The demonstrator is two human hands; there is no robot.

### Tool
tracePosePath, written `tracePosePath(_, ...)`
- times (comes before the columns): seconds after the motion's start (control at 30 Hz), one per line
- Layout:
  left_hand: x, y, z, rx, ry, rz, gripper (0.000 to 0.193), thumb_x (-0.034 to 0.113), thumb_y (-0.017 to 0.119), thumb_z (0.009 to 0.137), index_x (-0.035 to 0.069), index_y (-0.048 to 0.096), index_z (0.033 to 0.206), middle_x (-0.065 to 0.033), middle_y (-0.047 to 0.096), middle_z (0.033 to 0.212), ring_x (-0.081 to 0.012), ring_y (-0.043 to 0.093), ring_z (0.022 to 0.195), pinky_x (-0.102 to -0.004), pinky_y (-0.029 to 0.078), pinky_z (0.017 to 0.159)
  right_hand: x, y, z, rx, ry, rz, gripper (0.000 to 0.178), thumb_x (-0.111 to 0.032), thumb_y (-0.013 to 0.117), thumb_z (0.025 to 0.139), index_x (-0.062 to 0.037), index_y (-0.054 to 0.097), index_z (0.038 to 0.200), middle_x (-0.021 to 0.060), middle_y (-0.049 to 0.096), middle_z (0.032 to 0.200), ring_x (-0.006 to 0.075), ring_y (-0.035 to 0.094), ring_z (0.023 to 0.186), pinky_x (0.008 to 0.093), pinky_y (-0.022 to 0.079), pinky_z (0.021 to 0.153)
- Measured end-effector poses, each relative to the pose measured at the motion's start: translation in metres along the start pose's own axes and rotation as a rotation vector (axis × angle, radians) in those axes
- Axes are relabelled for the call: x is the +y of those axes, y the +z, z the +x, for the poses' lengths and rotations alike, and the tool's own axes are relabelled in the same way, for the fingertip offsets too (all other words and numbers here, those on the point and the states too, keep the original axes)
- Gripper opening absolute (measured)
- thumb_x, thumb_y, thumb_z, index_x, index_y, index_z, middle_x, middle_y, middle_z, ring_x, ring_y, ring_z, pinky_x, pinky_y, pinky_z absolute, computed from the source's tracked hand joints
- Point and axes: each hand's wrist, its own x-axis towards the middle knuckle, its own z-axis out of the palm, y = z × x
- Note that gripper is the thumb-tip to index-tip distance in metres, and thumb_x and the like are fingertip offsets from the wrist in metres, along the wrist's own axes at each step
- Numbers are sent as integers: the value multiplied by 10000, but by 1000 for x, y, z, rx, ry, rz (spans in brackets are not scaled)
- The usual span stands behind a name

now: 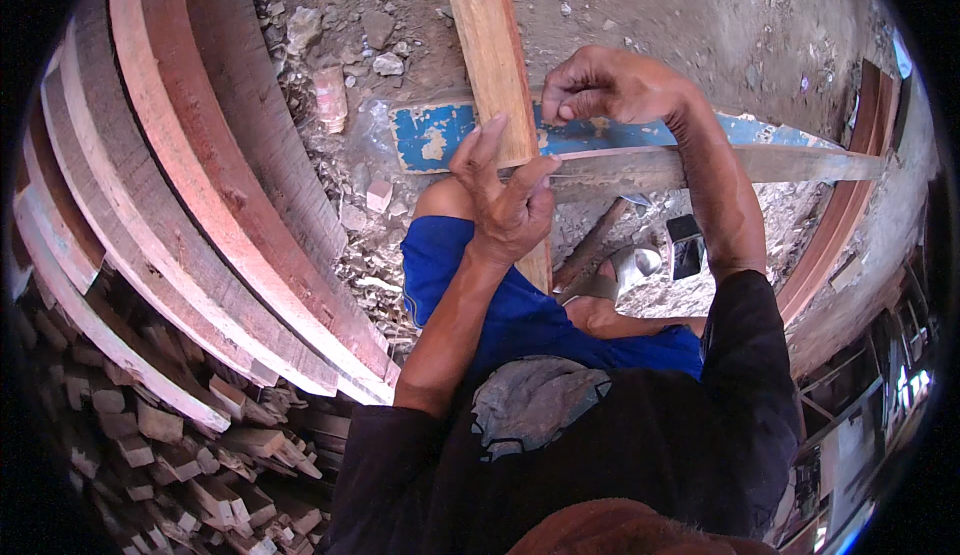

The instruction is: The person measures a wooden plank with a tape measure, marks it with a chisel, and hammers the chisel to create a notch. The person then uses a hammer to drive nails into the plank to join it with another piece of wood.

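Observation:
A light brown wooden board [488, 40] extends away from me, its near part passing beneath my left hand and past my knee. My left hand [505, 195] is over this board, fingers spread and fingertips at its surface. To the right of the board hovers my right hand [615, 85], fingers curled in and closed; whatever they may hold is hidden. Below it lies a flaking blue-painted board [425, 140]. Along that board's near side runs a narrow grey-brown plank [780, 163], crossing under or against the wooden board; the contact is hard to make out.
Long reddish timbers [215, 185] lean at the left, above a pile of cut wood offcuts [180, 455]. A black phone [685, 247] lies near my sandalled foot [632, 267]. Stones and rubble [388, 63] cover the dirt. Another beam [830, 240] stretches along the right.

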Motion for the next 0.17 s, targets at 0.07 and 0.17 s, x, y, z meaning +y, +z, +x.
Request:
tracePosePath(0.07, -2, 1, -1, 3, 10, -3, 448, -1, 725, 745, 239, 734, 1122, -237, 461, 1579, -441, 390, 1408, -547, 324, 1162, -8, 5, 4, -70, 14, -22, 165, -113, 754, 896, 15, 738, 998, 85, 748, 867, 186, 677, 831, 359, 530, 793)
tracePosePath(0.17, -2, -3, 0, -7, 13, 9, 443, 7, 729, 751, 241, 737, 1126, -238, 455, 1585, -443, 384, 1415, -554, 321, 1165, -25, 4, 11, -221, 103, -158, 144, -124, 772, 886, -12, 768, 978, 97, 763, 877, 213, 711, 860, 367, 535, 812)
